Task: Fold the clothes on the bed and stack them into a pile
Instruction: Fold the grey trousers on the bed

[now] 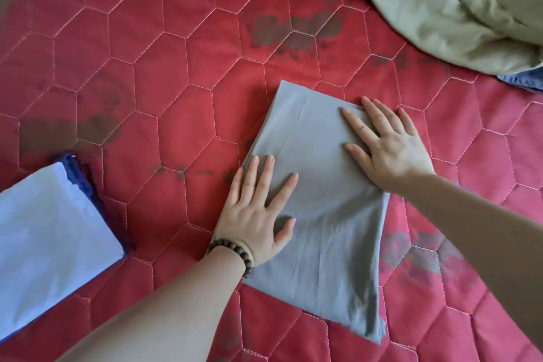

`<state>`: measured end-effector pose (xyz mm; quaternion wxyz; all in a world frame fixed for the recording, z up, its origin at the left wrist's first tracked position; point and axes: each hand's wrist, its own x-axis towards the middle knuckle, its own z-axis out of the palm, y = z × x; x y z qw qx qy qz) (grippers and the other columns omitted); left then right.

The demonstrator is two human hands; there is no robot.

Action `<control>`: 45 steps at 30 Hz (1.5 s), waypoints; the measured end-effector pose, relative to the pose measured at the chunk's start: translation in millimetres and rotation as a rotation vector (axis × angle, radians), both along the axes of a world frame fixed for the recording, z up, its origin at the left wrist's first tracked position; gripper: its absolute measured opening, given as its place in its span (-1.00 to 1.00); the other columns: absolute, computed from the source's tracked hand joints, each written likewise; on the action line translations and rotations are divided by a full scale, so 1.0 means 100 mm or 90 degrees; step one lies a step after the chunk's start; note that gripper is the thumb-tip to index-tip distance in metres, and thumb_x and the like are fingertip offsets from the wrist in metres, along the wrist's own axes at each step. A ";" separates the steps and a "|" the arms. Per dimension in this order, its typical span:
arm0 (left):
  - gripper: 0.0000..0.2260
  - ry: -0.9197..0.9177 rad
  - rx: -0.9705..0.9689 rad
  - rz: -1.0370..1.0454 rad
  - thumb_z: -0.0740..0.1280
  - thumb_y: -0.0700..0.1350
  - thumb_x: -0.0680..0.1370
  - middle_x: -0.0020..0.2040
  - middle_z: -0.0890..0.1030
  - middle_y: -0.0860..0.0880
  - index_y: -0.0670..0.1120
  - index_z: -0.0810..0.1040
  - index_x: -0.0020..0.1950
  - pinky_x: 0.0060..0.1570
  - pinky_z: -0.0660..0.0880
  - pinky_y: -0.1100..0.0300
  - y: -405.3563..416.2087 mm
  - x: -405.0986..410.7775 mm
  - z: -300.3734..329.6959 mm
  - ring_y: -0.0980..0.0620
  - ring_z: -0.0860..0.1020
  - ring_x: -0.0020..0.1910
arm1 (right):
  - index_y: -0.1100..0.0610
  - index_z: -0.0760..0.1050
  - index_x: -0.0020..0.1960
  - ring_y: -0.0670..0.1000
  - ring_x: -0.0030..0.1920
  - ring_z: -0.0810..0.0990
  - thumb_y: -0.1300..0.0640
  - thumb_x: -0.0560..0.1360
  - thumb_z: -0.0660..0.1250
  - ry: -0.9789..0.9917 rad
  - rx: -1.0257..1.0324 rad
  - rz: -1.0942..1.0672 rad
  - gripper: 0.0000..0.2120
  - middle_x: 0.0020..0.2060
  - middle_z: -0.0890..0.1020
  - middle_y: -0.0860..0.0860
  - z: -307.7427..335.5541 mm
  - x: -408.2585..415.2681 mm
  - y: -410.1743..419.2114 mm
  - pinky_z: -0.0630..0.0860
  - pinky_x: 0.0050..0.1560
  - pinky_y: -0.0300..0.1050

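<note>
Both hands are pressing flat, fingers spread, on the grey garment (320,214) at centre frame: left hand (258,209) lower, right hand (385,147) upper. Its long axis is running top-to-bottom; the folded pile (50,232) is lying lower left, nearer the left hand.

Folded garment (317,214) lies flat on bed (164,73), under both grips. Left grip (258,211) flat on garment's left edge, nearer side. Right grip (385,144) flat on its right edge, farther side. Folded pile (50,241) on bed, well left of left grip, apart from garment. Unfolded heap (452,6) on bed, beyond and right of right grip.
</note>
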<state>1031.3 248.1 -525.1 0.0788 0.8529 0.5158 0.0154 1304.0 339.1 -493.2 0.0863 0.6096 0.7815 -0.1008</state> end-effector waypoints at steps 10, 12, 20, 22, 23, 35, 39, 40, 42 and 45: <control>-0.34 -0.037 -0.139 0.313 0.30 0.24 0.48 0.52 0.21 -0.26 0.05 0.27 0.53 0.32 0.31 -0.24 -0.54 -0.11 0.42 -0.27 0.28 0.46 | 0.18 0.33 0.37 0.24 0.19 0.41 -0.31 0.44 0.28 -0.005 -0.066 -0.071 -0.28 0.15 0.49 0.20 0.19 0.00 0.26 0.33 0.27 0.15; -0.26 -0.064 -0.165 0.439 0.42 0.22 0.41 0.38 0.38 -0.27 -0.02 0.30 0.50 0.14 0.44 -0.18 -0.74 -0.17 0.52 -0.26 0.42 0.29 | 0.20 0.37 0.23 0.25 0.12 0.46 -0.31 0.39 0.36 0.031 -0.104 -0.119 -0.32 0.06 0.54 0.21 0.21 0.04 0.26 0.38 0.10 0.10; -0.28 -0.264 -0.319 0.910 0.52 0.13 0.37 0.22 0.48 -0.29 -0.25 0.33 0.32 -0.03 0.43 0.01 -0.42 -0.23 0.71 -0.28 0.51 0.14 | 0.15 0.29 -0.13 0.15 -0.26 0.42 -0.24 0.45 0.35 0.105 -0.076 -0.408 -0.53 -0.38 0.38 -0.02 0.19 0.07 -0.50 0.29 -0.30 -0.03; -0.34 -0.322 -0.415 1.034 0.51 0.17 0.38 0.14 0.57 -0.27 -0.29 0.43 0.21 -0.08 0.44 0.11 -0.35 -0.32 0.68 -0.24 0.59 0.07 | 0.14 0.30 -0.12 0.18 -0.22 0.47 -0.22 0.48 0.33 0.118 -0.048 -0.476 -0.57 -0.34 0.43 0.02 0.20 -0.02 -0.63 0.32 -0.27 -0.03; -0.39 -0.374 -0.489 1.063 0.50 0.17 0.38 0.09 0.61 -0.25 -0.30 0.48 0.14 -0.03 0.51 0.09 -0.36 -0.35 0.66 -0.22 0.62 0.03 | 0.14 0.31 -0.09 0.20 -0.18 0.51 -0.20 0.50 0.32 0.121 -0.041 -0.517 -0.59 -0.28 0.49 0.07 0.20 -0.08 -0.67 0.33 -0.25 -0.03; -0.67 -0.396 -0.195 0.669 0.36 -0.01 0.55 -0.03 0.57 -0.23 -0.30 0.49 0.01 -0.18 0.25 0.14 0.96 -1.14 0.99 -0.21 0.53 0.00 | 0.18 0.31 -0.11 0.21 -0.18 0.51 -0.02 0.59 0.23 0.347 0.014 -0.637 -0.73 -0.25 0.52 0.09 0.34 -1.00 -0.59 0.36 -0.21 -0.01; -0.69 -0.360 -0.036 0.645 0.34 -0.02 0.56 0.06 0.59 -0.25 -0.27 0.51 0.11 -0.08 0.30 0.09 1.58 -1.75 1.13 -0.21 0.52 0.06 | 0.16 0.35 -0.07 0.18 -0.15 0.50 -0.01 0.58 0.24 0.440 0.054 -0.653 -0.77 -0.25 0.51 0.01 0.39 -1.64 -0.05 0.29 -0.18 -0.06; -0.69 -0.344 0.011 0.643 0.33 -0.06 0.56 0.12 0.57 -0.25 -0.25 0.49 0.19 0.01 0.30 0.08 1.66 -1.88 1.15 -0.21 0.50 0.12 | 0.15 0.36 -0.01 0.19 -0.05 0.52 0.01 0.58 0.24 0.425 0.036 -0.651 -0.79 -0.14 0.54 0.05 0.39 -1.77 0.04 0.32 -0.14 -0.05; -0.62 -0.284 0.067 0.583 0.31 -0.15 0.55 0.28 0.47 -0.28 -0.24 0.42 0.34 0.21 0.28 0.06 1.70 -2.03 1.13 -0.22 0.41 0.28 | 0.17 0.36 0.21 0.21 0.22 0.43 0.08 0.54 0.26 0.276 0.014 -0.596 -0.71 0.22 0.46 0.15 0.35 -1.96 0.14 0.36 0.11 0.05; -0.51 -0.168 0.052 0.356 0.34 -0.14 0.53 0.47 0.27 -0.31 -0.23 0.37 0.44 0.43 0.20 -0.10 1.49 -2.02 0.89 -0.29 0.24 0.46 | 0.20 0.28 0.43 0.18 0.49 0.17 0.17 0.48 0.28 0.158 0.107 -0.367 -0.46 0.49 0.22 0.17 0.32 -2.24 0.18 0.03 0.48 0.14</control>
